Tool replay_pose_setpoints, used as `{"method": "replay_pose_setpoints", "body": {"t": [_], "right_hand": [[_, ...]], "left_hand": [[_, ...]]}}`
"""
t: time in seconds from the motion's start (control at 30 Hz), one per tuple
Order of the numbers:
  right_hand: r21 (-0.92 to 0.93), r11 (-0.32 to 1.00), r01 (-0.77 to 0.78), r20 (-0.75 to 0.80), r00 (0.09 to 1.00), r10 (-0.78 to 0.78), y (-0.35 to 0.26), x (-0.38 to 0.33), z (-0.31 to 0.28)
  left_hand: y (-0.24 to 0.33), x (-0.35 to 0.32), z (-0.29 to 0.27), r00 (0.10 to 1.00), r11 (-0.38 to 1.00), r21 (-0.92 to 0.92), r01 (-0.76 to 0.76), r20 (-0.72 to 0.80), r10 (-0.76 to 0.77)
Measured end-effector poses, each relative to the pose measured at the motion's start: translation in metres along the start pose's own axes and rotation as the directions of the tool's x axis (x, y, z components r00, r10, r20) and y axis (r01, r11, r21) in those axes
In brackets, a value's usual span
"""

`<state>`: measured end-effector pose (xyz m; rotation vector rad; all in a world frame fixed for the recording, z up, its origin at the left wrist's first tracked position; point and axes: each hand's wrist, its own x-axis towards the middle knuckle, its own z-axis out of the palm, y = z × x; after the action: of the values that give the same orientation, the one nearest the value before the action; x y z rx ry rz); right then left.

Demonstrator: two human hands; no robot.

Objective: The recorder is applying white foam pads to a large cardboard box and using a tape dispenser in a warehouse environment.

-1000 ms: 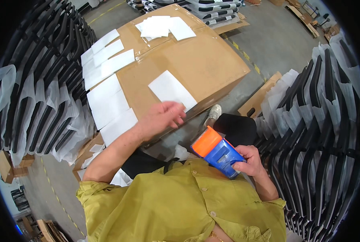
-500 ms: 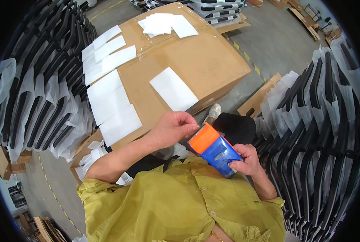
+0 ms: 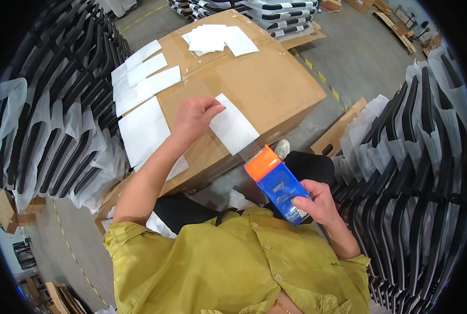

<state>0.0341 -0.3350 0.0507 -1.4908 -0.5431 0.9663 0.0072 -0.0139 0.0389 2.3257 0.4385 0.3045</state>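
Note:
My right hand [image 3: 317,201] grips a blue and orange tape dispenser [image 3: 279,186] in front of my chest. Its toothed edge faces the big cardboard box [image 3: 265,78], and a short see-through strip, apparently clear tape [image 3: 250,150], shows at the teeth. Over the box, my left hand [image 3: 197,118] is closed in a pinch beside the left edge of a white rectangular sheet [image 3: 234,124]. Whatever lies between its fingertips is too small to make out. More white sheets [image 3: 144,125] lie along the box's left side, the nearest partly covered by my left forearm.
A loose pile of white sheets [image 3: 207,39] sits at the box's far end. Stacked black curved frames in white wrapping [image 3: 61,120] stand at left, and similar black frames [image 3: 406,183] at right. Flat cardboard [image 3: 338,131] lies between the box and the right stack.
My left hand has gone from the dispenser's teeth up and left, over the box. The dispenser stays in my right hand, tilted slightly differently. The box sits a little lower in view.

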Motion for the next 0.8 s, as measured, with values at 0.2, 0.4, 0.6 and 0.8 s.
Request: {"method": "replay_pose_setpoints", "body": {"t": [0.2,0.4,0.6,0.8], "right_hand": [[-0.026,1.0,0.003,-0.024,1.0,-0.004,0.002,0.021,0.002],[-0.032,0.997,-0.066,-0.008,0.998,0.066,0.005,0.031,-0.004],[0.042,0.993,-0.111,0.004,0.994,0.111,0.013,0.036,-0.006],[0.041,0.99,-0.134,-0.018,0.991,0.134,0.023,0.025,-0.017]], "left_hand": [[-0.013,0.01,0.019,0.967,0.977,0.141,-0.156,-0.178,0.181],[-0.029,0.001,0.036,0.89,0.839,0.469,-0.275,-0.206,0.407],[-0.024,0.002,0.035,0.894,0.781,0.6,-0.174,-0.236,0.381],[0.013,-0.068,0.014,0.939,0.862,-0.372,0.344,0.146,-0.312]]}}
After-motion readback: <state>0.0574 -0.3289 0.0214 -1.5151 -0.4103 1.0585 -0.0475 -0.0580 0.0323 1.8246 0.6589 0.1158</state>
